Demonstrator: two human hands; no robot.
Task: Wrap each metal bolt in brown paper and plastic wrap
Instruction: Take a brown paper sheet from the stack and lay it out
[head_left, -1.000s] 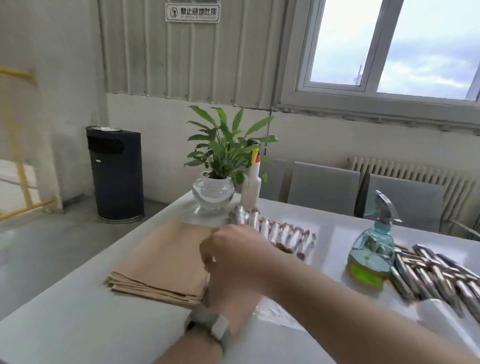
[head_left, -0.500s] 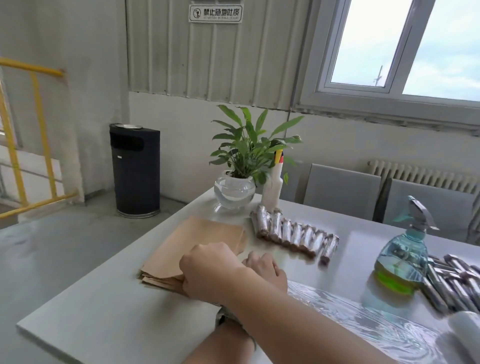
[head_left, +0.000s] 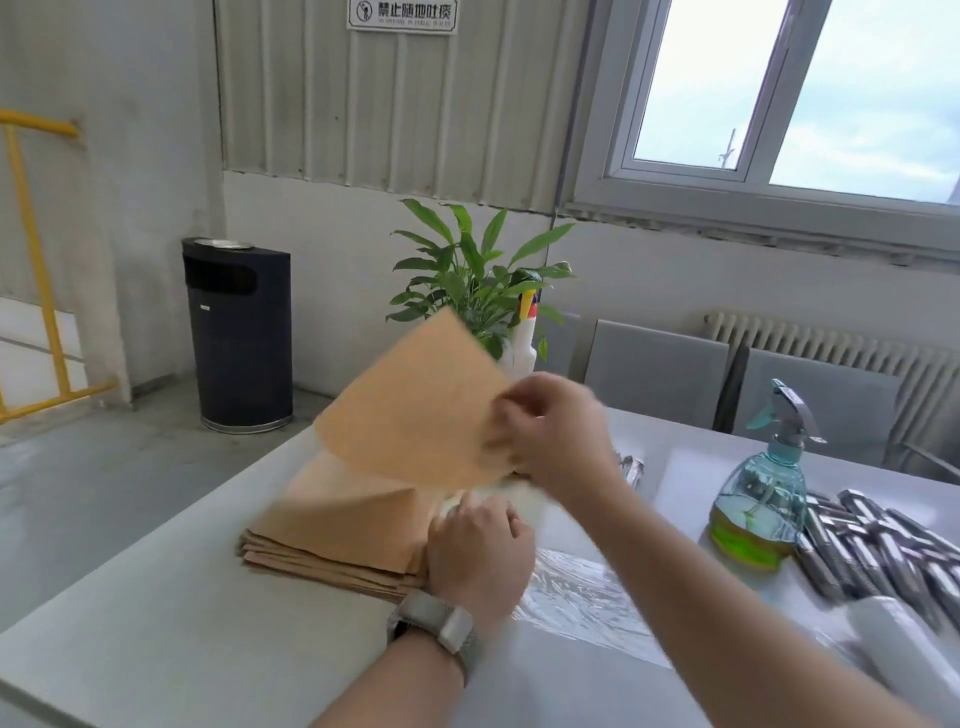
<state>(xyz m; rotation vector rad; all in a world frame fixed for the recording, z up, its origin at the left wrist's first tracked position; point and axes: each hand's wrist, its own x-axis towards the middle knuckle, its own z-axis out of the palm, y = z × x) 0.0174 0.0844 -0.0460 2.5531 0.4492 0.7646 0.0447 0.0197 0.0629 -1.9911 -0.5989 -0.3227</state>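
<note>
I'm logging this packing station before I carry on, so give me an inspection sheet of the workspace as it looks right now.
Surface: white table, glossy.
Job's things: stack of brown paper; one lifted sheet; plastic wrap spread flat; unwrapped metal bolts at right; a few wrapped pieces behind the right hand.
Clutter: spray bottle; potted plant; white bottle; white roll, blurred.
Grippers: right hand pinches the lifted sheet; left hand rests on the stack's edge, fingers curled, grip unclear.
Cables: nothing seen.
Surroundings: bin, radiator, chairs, window.
</note>
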